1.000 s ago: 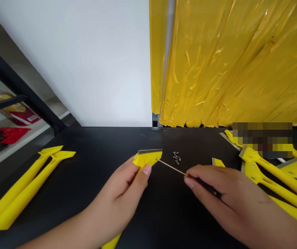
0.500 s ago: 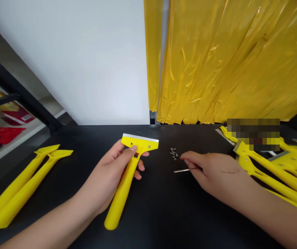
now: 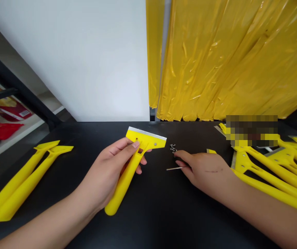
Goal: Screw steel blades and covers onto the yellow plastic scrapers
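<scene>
My left hand [image 3: 118,157] grips a yellow scraper [image 3: 123,188] just below its head, thumb on the front. A metal blade [image 3: 148,133] runs along the head's upper edge. One screw [image 3: 155,144] sits at the head's right side; a bare hole shows at the left. My right hand [image 3: 202,169] holds a thin metal rod, apparently a screwdriver shaft [image 3: 173,168], its tip pointing left; the palm hides the rest. That hand's index fingertip touches or nearly touches a small cluster of loose screws [image 3: 173,148] on the black table [image 3: 158,214].
Two yellow scraper handles [image 3: 31,176] lie at the left. Several yellow scrapers [image 3: 275,173] are heaped at the right, partly behind my right forearm. A white panel [image 3: 99,62] and yellow plastic sheeting [image 3: 228,62] stand behind the table. Shelves with a red package [image 3: 13,109] are at the left.
My right hand has moved left and its index finger now reaches the screws. The scraper in my left hand has shifted slightly right and up, and its head tilts more.
</scene>
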A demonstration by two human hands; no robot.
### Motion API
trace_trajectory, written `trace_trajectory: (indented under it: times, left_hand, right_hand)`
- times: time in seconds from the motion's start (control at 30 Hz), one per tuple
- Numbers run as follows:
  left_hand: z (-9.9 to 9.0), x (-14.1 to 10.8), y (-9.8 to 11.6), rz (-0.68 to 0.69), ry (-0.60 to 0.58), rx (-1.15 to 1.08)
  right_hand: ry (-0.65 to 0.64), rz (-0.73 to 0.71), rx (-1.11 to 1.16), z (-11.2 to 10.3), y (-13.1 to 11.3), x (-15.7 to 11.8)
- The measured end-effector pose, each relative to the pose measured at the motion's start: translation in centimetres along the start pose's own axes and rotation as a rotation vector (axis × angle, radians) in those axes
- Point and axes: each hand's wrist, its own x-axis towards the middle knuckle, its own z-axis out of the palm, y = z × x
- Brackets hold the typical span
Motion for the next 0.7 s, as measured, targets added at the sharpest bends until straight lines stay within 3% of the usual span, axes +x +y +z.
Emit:
trace_trajectory:
  times: [0.23, 0.4, 0.47, 0.63, 0.7]
  left_hand:
    - [-0.2, -0.2, -0.2, -0.032, -0.022, 0.020]
    - [-0.3, -0.7, 0.7, -0.018, -0.069, 0.039]
    - [-0.1, -1.0, 1.0, -0.032, -0.124, 0.047]
    - [1.0, -2.2, 0.3, -0.189, -0.336, 0.095]
    - [1.6, -2.6, -0.4, -0.233, -0.380, 0.094]
  right_hand:
    - [-0.037, 0.028, 0.129, -0.6, -0.3, 0.1]
    - [-0.060, 0.103, 0.385, -1.4, 0.1, 0.1]
    - [-0.099, 0.133, 0.588, -1.9, 0.4, 0.1]
    - [-0.200, 0.339, 1.487, -2.7, -0.3, -0.2]
    - [-0.282, 0.383, 1.637, -2.9, -1.2, -0.5]
